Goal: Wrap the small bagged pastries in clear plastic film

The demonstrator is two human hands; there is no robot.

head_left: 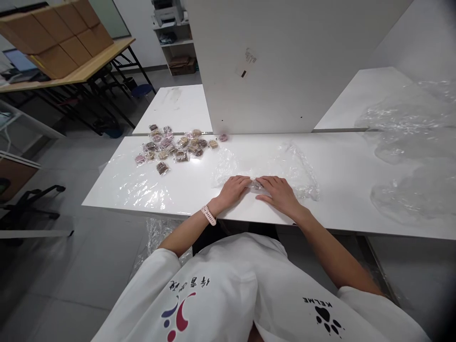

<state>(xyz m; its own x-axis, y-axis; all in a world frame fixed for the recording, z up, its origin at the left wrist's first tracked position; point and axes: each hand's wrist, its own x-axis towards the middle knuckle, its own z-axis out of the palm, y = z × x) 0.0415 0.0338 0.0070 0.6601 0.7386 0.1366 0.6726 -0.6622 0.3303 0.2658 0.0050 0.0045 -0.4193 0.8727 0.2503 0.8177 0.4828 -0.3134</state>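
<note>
A clear, crinkled sheet of plastic wrap (292,164) lies on the white table in front of me. At its near edge, my left hand (233,189) curls its fingers over a rolled part of the sheet. My right hand (280,194) grips the same roll from the other side, its thumb low near the table. Between my fingertips shows a small, dark, wrapped item (256,184), mostly covered by plastic and fingers. Left of the hands lies a loose group of small packets (181,142) in clear wrappers, brown, tan and pinkish.
A tall white panel (263,71) stands behind the work area. Heaped clear plastic (416,156) covers the table's right side, and a glossy clear sheet (142,187) lies at the left. More plastic (160,235) hangs below the front edge. Cardboard boxes (57,35) fill a far desk.
</note>
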